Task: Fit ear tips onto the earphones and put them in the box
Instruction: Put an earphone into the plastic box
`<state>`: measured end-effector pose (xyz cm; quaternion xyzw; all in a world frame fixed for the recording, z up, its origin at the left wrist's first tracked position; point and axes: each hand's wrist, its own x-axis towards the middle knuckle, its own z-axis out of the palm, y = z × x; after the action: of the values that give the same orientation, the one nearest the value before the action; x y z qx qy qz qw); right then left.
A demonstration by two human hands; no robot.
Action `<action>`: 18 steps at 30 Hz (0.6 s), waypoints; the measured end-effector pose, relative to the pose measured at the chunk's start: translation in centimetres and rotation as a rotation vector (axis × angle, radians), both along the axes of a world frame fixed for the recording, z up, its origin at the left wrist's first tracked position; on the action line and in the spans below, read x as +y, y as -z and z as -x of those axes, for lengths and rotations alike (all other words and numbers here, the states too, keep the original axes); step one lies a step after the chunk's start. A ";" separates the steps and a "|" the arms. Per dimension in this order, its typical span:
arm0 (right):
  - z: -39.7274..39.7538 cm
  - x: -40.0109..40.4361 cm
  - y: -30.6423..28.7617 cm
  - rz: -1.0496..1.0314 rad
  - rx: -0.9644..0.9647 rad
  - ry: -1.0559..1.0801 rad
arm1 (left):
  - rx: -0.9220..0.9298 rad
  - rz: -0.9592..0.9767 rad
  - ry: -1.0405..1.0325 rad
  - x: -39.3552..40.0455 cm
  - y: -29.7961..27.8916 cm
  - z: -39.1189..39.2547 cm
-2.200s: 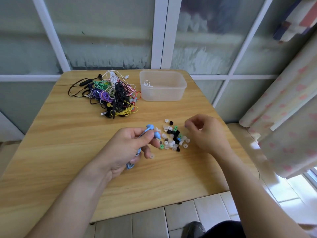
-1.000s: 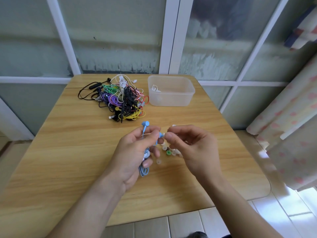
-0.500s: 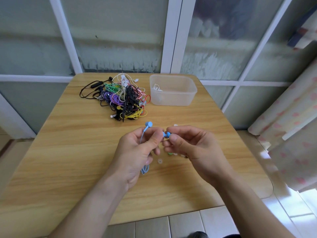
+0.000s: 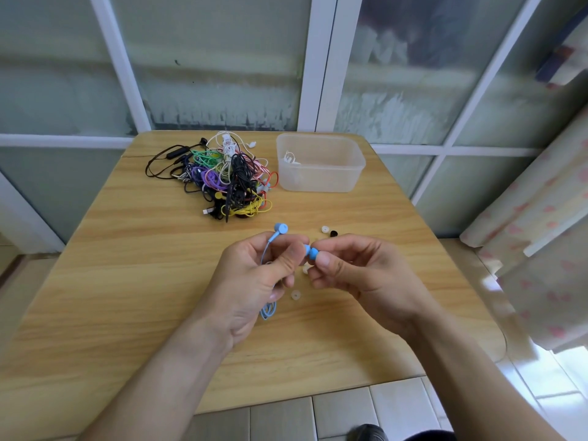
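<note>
Earphones, blue, are held above the near desk with one bud pinched in the left hand, nozzle axis lying left-to-right toward the blue ear tip pinched in the right hand, touching it; box far.

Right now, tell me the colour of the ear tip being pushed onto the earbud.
Blue, matching the earbud; the ear tip shows best in the head view.
</note>
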<state>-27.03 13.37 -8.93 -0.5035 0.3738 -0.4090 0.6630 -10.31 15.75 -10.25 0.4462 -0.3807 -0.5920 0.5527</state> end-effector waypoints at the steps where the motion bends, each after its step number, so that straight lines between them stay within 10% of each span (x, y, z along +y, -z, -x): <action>1: 0.0 0.0 0.0 -0.022 -0.015 -0.009 | 0.001 0.000 0.002 0.0 0.0 0.0; 18: -0.1 -0.2 0.7 0.005 -0.012 0.000 | -0.067 -0.022 0.032 -0.1 0.3 -0.1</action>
<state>-26.92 13.17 -9.63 -0.5028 0.3688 -0.4130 0.6638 -10.23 15.64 -10.56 0.4656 -0.3995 -0.5897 0.5253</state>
